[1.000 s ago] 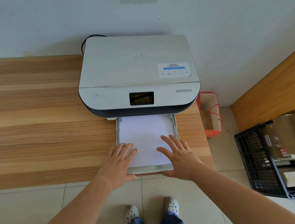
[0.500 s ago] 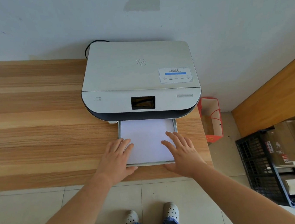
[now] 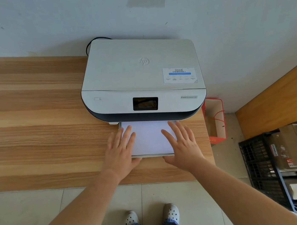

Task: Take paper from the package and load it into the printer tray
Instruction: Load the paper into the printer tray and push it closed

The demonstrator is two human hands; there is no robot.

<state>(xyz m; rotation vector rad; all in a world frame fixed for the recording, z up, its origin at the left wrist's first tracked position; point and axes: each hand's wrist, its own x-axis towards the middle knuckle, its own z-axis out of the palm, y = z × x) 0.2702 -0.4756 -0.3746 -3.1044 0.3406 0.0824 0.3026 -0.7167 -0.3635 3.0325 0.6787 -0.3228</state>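
My left hand (image 3: 120, 152) and right hand (image 3: 183, 145) are lying open and flat on the paper (image 3: 148, 138) in the printer (image 3: 142, 79) tray (image 3: 151, 155). Uneven pressure risks skewing the tray and buckling sheets as it is entering.

I am extending both bare forearms forward, palms facing down. My left hand (image 3: 120, 152) is lying flat with fingers spread and pointing ahead; my right hand (image 3: 184, 146) is mirroring it, fingers splayed, thumb angled inward.
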